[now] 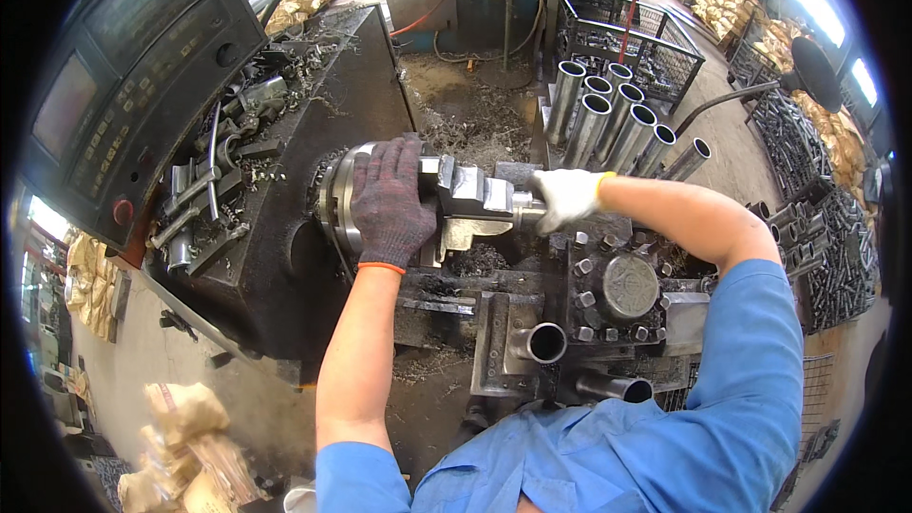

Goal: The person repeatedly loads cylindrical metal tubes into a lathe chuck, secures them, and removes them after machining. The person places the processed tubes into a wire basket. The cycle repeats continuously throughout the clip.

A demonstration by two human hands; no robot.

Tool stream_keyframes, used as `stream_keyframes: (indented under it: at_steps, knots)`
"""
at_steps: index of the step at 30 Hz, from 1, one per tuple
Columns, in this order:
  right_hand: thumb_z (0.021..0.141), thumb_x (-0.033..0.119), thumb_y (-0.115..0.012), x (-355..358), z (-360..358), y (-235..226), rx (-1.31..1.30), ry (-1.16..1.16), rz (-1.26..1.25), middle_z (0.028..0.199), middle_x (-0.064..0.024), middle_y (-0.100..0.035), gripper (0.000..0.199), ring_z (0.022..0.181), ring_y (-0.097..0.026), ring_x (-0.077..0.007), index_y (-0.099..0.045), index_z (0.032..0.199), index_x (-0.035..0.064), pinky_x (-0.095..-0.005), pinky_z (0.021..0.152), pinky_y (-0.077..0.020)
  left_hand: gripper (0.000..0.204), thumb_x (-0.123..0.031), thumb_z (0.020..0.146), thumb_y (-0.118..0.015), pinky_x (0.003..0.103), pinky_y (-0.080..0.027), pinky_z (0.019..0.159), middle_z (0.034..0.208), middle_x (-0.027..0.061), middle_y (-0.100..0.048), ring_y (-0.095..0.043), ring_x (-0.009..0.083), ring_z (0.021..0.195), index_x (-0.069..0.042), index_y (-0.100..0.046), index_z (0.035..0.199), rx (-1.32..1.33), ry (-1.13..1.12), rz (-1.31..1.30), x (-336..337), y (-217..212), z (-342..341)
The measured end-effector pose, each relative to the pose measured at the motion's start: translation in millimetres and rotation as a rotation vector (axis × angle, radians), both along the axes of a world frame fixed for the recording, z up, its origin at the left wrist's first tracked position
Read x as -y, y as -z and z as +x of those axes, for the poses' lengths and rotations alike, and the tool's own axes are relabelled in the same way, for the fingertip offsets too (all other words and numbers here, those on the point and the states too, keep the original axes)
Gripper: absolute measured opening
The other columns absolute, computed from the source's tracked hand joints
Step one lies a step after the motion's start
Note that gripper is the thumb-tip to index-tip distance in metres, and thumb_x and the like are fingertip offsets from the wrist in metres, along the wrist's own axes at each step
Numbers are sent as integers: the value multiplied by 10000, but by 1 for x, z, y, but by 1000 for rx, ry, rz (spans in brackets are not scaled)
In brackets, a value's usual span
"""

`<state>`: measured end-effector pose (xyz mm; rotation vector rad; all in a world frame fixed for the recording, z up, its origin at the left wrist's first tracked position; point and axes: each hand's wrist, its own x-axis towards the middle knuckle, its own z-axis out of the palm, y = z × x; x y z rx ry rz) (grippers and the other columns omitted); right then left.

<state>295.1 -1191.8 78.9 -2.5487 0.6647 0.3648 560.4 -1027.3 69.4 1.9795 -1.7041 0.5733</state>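
My left hand [391, 201], in a dark knit glove with an orange cuff, lies with its fingers stretched over the round metal lathe chuck [337, 198]. Stepped chuck jaws [467, 186] stick out to the right of it. In a white glove with a yellow cuff, my right hand [570, 198] is closed round the right end of a short round metal workpiece [522, 209] at the jaws. Its fingertips are partly hidden behind the piece. Below my right forearm sits a square bolted tool post [629, 287].
A control panel [123, 104] rises at the left, above a headstock top littered with wrenches [214, 166] and shavings. Several upright steel tubes [594, 114] stand beyond my right hand, before a wire basket [632, 33]. An open tube end [546, 343] faces me near the tool post.
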Motion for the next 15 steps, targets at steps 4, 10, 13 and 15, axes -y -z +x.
stream_keyframes:
  at_steps: [4, 10, 13, 15]
  knots:
    - [757, 184, -798, 10, 16, 8, -7, 304, 531, 1052, -252, -717, 764, 861, -691, -266, -530, 1401, -129, -384, 715, -595, 821, -252, 714, -858, 482, -300, 1293, 1499, 87, -608, -509, 291, 1453, -141, -579, 1478, -13, -21, -8, 0, 1, -1]
    - [759, 291, -813, 13, 16, 41, 80, 7, -64, 1002, -258, -755, 727, 864, -732, -313, -580, 1314, -117, -445, 815, -597, 808, -235, 710, -863, 473, -311, 1284, 1493, 78, -615, -513, 290, 1455, -143, -592, 1465, -17, -23, -11, 0, 1, -2]
    - [789, 268, -861, 30, 18, 25, -276, -35, 177, 1209, -248, -746, 831, 1015, -732, -330, -535, 1455, -107, -423, 943, -599, 776, -230, 726, -846, 482, -307, 1284, 1484, 81, -616, -514, 291, 1448, -140, -597, 1455, -8, -34, -36, 1, 3, -3]
    - [806, 267, -905, 40, 30, 15, -447, 74, 469, 1117, -186, -780, 612, 927, -737, -241, -694, 1249, -99, -400, 851, -602, 721, -212, 746, -817, 498, -299, 1285, 1461, 90, -619, -521, 296, 1429, -133, -608, 1432, 3, -21, -64, 2, 5, -3]
